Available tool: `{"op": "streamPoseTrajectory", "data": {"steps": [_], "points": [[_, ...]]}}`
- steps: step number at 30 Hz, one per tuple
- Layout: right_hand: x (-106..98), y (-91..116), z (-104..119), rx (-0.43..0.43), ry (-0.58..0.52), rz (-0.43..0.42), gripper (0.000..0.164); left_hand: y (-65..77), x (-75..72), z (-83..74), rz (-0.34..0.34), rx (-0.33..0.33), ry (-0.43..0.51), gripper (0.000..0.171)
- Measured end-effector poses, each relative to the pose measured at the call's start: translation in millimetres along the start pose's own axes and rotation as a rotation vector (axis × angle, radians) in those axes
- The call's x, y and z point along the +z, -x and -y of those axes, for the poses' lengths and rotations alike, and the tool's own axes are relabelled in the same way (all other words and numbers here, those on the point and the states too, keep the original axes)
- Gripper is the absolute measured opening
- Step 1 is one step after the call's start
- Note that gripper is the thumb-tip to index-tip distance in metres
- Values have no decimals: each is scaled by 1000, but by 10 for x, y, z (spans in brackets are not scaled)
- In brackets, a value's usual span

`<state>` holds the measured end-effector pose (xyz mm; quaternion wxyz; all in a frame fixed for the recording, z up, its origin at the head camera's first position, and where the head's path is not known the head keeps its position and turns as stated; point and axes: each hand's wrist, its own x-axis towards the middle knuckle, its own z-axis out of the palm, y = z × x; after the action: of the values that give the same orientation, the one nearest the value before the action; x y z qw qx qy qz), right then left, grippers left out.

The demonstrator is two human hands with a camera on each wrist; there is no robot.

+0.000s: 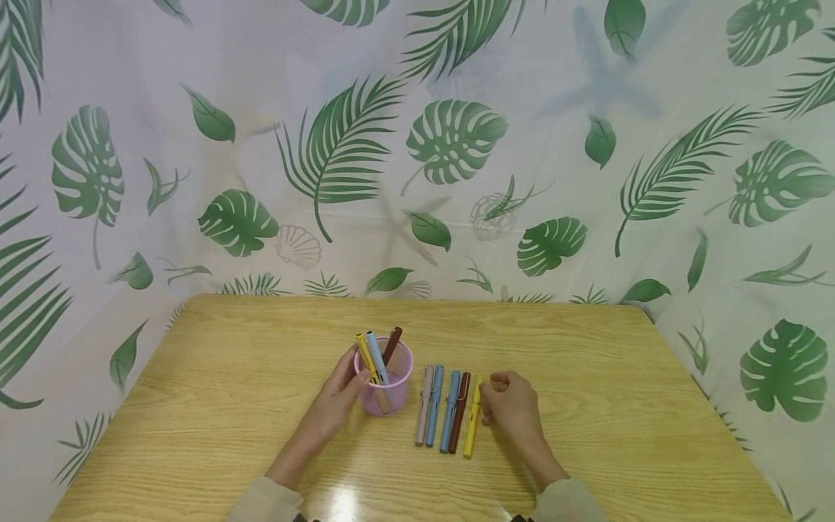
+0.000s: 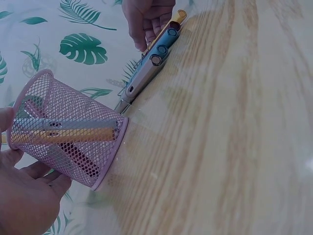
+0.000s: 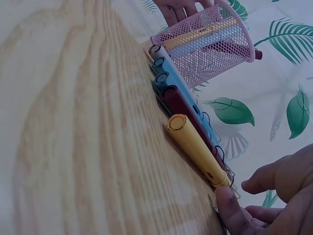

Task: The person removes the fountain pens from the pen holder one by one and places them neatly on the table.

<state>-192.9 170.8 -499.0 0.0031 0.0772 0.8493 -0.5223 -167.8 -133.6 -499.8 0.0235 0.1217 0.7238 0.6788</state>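
A pink mesh pen cup (image 1: pixel 385 397) stands on the table in my left hand (image 1: pixel 334 400), fingers on its side and thumb at the rim. Inside it lean a yellow pen (image 1: pixel 367 357), a light blue pen (image 1: pixel 377 357) and a dark red pen (image 1: pixel 392 346). To its right lies a row of pens: a greyish pink pen (image 1: pixel 424 406), two blue pens (image 1: pixel 433 406) and a dark red pen (image 1: pixel 459 413). At the row's right end, a fingertip of my right hand (image 1: pixel 514 406) touches the cap end of a yellow pen (image 3: pixel 195 149); the other fingertip looks apart from it.
The wood-grain table (image 1: pixel 639 435) reaches back to a white curtain (image 1: pixel 365 217) printed with green leaves, which also runs along both sides. Light glares off the table's front (image 1: pixel 344 500).
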Motion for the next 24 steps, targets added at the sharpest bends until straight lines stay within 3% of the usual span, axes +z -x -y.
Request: {"op": "streamPoseTrajectory", "data": {"steps": [8,17,24], "points": [[-30,14,72,-94,160,-78,34,8,-6,8,11,-14,6,65],[65,-16,261,-149,-5,-69,31,9,-5,9,10,0,6,65],[199,-53,423,-205,-60,-62,30,3,0,15,2,-5,4,65]]}}
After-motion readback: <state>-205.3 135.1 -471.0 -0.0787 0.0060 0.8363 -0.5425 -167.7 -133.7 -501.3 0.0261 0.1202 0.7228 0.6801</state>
